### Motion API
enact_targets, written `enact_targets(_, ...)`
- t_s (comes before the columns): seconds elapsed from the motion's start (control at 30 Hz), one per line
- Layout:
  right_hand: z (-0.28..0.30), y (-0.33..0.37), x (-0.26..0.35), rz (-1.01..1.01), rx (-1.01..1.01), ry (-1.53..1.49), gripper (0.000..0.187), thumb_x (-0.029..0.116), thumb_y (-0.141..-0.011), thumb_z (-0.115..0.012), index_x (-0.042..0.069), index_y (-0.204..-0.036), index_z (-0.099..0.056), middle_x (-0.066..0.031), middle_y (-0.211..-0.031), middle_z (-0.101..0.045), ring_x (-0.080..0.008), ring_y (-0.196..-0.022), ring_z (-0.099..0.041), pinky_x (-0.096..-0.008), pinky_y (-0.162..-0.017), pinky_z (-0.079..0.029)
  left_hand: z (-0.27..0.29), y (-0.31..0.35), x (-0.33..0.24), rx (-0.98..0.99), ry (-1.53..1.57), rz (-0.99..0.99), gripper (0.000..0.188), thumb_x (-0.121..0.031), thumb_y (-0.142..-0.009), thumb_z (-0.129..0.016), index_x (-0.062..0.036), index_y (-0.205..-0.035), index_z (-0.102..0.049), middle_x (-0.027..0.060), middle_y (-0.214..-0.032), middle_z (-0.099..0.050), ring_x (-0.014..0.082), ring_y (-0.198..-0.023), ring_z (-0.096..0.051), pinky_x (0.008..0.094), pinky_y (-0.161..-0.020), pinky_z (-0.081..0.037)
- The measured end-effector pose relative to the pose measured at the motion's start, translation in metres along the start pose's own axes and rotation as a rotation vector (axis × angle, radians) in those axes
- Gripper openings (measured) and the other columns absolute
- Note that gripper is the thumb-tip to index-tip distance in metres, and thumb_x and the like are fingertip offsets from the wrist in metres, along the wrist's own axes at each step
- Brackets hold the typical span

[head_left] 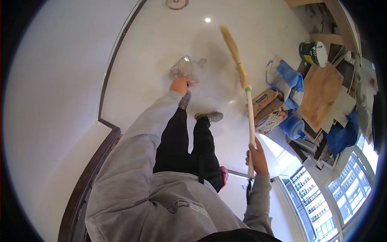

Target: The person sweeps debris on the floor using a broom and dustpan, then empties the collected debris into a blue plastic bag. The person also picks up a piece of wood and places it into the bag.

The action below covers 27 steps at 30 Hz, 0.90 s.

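Observation:
My right hand (258,158) is wrapped round the pale wooden handle of a broom (250,111). The broom points away from me, its straw-coloured bristles at the far end; I cannot tell whether they touch the floor. Low in front of my shoes, my left hand (186,83) grips a clear plastic container (184,68), see-through and open-looking. What lies inside the container is too unclear to name. Just right of it a grey shadow or patch (200,62) shows on the pale floor.
On the right stand a paint bucket (313,53), a wooden board (321,94), blue-and-white sheeting (288,82), cardboard boxes (264,103) and a blue water jug (293,126). A round disc (176,4) lies at the far edge. Dark skirting (105,82) runs along the left wall.

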State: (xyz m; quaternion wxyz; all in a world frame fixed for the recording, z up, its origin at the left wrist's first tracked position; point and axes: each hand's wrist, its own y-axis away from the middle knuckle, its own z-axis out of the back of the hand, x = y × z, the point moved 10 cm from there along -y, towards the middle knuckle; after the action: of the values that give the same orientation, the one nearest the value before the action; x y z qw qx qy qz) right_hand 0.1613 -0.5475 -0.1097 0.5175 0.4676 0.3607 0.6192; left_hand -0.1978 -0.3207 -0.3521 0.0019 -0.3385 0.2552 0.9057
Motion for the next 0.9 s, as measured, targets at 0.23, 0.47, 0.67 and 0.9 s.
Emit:
enact_targets(0.23, -0.138, -0.142, -0.047, 0.17, -0.114, 0.56, 0.078, 0.023, -0.089, -0.05, -0.001, -0.155, -0.016, -0.0385, -0.101, -0.066, -0.0518, -0.096, -0.066, -0.0529, -0.087, -0.053, -0.031, -0.012, 0.048, 0.016, -0.142, 0.004, 0.034, -0.039, -0.085, -0.074, -0.0058, -0.092, -0.072, 0.0213, -0.087, -0.069, 0.0401, -0.087, -0.066, 0.0486, -0.079, -0.051)
enact_targets(0.47, -0.194, -0.06, -0.096, 0.071, 0.25, 0.312, 0.074, 0.021, -0.092, -0.058, 0.006, -0.156, -0.024, -0.0224, -0.082, -0.067, -0.0337, -0.063, -0.067, -0.0434, -0.058, -0.056, -0.051, -0.014, 0.033, 0.088, -0.145, 0.037, 0.042, -0.046, -0.086, -0.072, -0.0045, -0.09, -0.071, 0.0191, -0.083, -0.067, 0.0384, -0.081, -0.064, 0.048, -0.076, -0.05)
enact_targets(0.67, -0.102, 0.055, -0.108, -0.034, 0.361, -0.053, 0.068, 0.015, -0.097, -0.058, 0.013, -0.158, -0.028, -0.0009, -0.062, -0.048, -0.0111, -0.043, -0.048, -0.0285, -0.039, -0.041, -0.022, 0.009, 0.049, 0.03, -0.125, 0.143, 0.042, -0.047, -0.083, -0.075, -0.0061, -0.091, -0.074, 0.0161, -0.086, -0.07, 0.0356, -0.085, -0.066, 0.0456, -0.077, -0.052)
enact_targets(0.9, -0.032, 0.089, -0.084, 0.096, 0.113, 0.177, 0.068, 0.018, -0.097, -0.057, 0.009, -0.157, -0.028, -0.0118, -0.074, -0.063, -0.0255, -0.058, -0.062, -0.0385, -0.053, -0.05, 0.029, 0.059, 0.071, -0.047, -0.045, 0.128, 0.043, -0.045, -0.084, -0.076, -0.0025, -0.088, -0.07, 0.0169, -0.088, -0.07, 0.0359, -0.084, -0.065, 0.0437, -0.076, -0.051)
